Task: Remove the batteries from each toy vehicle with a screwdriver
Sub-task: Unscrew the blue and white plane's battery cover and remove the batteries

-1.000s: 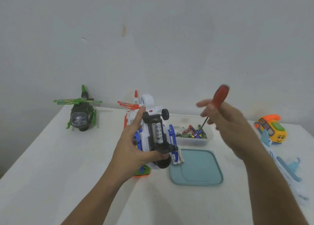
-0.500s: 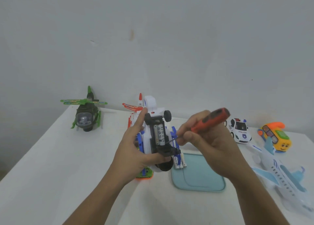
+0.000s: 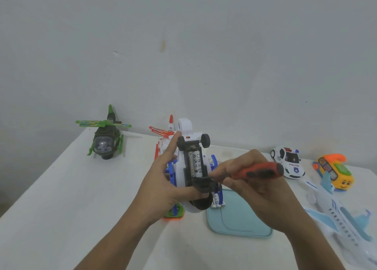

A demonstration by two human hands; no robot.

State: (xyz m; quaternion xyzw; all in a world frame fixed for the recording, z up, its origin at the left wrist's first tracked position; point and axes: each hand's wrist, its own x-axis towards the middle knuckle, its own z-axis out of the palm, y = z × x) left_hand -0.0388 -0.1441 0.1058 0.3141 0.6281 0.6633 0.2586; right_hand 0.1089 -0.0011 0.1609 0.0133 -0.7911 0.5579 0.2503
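My left hand (image 3: 163,180) grips a white and blue toy vehicle (image 3: 188,167) held above the table, its black underside turned toward me. The battery bay is uncovered and a silver battery (image 3: 196,163) lies in it. In my right hand (image 3: 251,184) I hold a red-handled screwdriver (image 3: 259,170), its tip at the lower end of the bay near the battery. Two loose batteries (image 3: 217,200) lie at the corner of the teal lid (image 3: 240,222).
On the white table (image 3: 61,198): a green helicopter (image 3: 105,137) far left, a white-orange toy (image 3: 163,133) behind my left hand, a police car (image 3: 288,161), an orange-yellow toy (image 3: 334,172) and a pale blue airplane (image 3: 342,218) on the right. A green-orange toy (image 3: 173,213) sits under the held vehicle.
My right hand came down from the raised position and brought the screwdriver tip to the battery bay. My left hand holds the vehicle as before. The camera shifted slightly.
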